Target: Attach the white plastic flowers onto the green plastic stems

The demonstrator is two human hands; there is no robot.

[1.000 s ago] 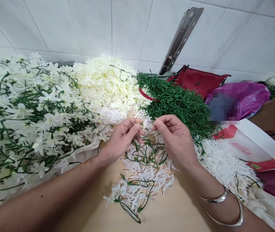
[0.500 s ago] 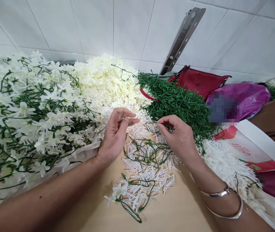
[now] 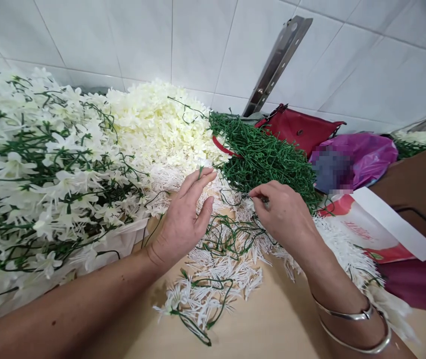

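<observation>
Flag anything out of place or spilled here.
The red bag behind the green stems looks out of place among flower parts. White strands lie strewn over the tabletop, though that may be ordinary work clutter.

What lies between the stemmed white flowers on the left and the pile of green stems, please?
In the head view, a heap of cream-coloured blossoms lies between the stemmed white flowers and the pile of green stems.

green stems [image 3: 269, 157] | cream petals [image 3: 156, 124] | white stamens [image 3: 231, 271] | red handbag [image 3: 305, 130]
</observation>
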